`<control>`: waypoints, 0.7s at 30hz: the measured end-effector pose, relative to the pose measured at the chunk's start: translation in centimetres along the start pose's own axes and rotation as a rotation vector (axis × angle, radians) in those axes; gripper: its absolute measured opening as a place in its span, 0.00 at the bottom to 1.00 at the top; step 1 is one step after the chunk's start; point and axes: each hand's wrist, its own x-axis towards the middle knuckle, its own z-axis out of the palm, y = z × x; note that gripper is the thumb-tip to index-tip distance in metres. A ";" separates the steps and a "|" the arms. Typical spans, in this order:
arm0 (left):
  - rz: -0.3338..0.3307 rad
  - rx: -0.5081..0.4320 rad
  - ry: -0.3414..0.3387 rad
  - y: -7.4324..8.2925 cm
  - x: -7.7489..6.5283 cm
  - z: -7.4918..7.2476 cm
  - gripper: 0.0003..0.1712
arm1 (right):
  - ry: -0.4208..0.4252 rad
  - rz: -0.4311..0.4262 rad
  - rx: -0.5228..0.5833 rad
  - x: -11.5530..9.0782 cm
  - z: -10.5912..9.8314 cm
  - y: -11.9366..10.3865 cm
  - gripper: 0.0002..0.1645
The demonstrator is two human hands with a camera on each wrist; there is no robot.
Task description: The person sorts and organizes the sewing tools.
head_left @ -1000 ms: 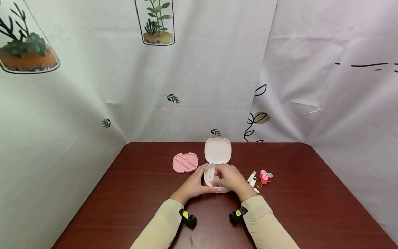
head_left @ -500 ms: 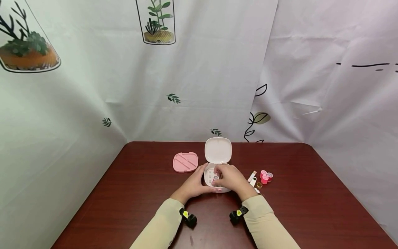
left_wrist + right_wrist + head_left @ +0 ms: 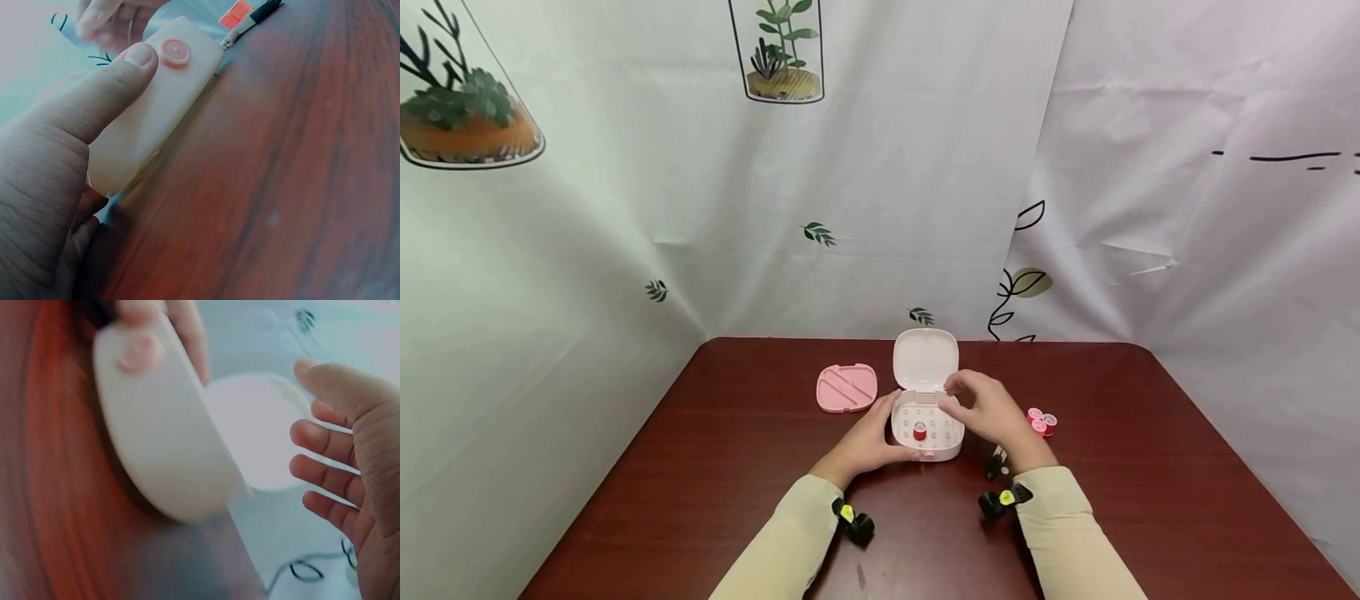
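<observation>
A small white sewing box [image 3: 946, 451] stands on the table, its white lid [image 3: 926, 359] raised at the back. Several little pegs line its floor, and one red thread spool [image 3: 920, 431] sits upright among them. My left hand [image 3: 865, 442] grips the box's left side, the thumb along the front wall beside a round pink button [image 3: 175, 52]. Above the box's right rear edge hovers my right hand [image 3: 992, 408]; in the right wrist view its fingers [image 3: 325, 440] are loosely bent and hold nothing.
Left of the box lies a pink tray [image 3: 847, 388] with diagonal ridges. Several pink and red spools [image 3: 1038, 426] cluster at the right. Small tools, one with a black handle [image 3: 995, 467], lie partly hidden under my right forearm.
My right hand has let go of the red spool, leaving it in the box, and has moved up and to the right. My left hand keeps its hold on the box.
</observation>
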 end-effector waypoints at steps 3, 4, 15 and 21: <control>0.002 0.003 0.001 0.1 0.0 -0.1 0.67 | 0.068 0.001 0.005 -0.7 -1.5 1.3 0.15; 0.003 0.005 0.001 0.1 0.1 -0.1 0.67 | 0.087 0.007 0.009 -1.0 -2.0 1.9 0.15; -0.003 0.016 0.004 0.0 -0.2 0.1 0.66 | 0.178 0.202 -0.001 -4.6 -5.5 6.9 0.18; -0.001 0.014 0.005 0.2 -0.1 0.1 0.66 | 0.135 0.299 -0.003 -6.0 -5.9 8.7 0.20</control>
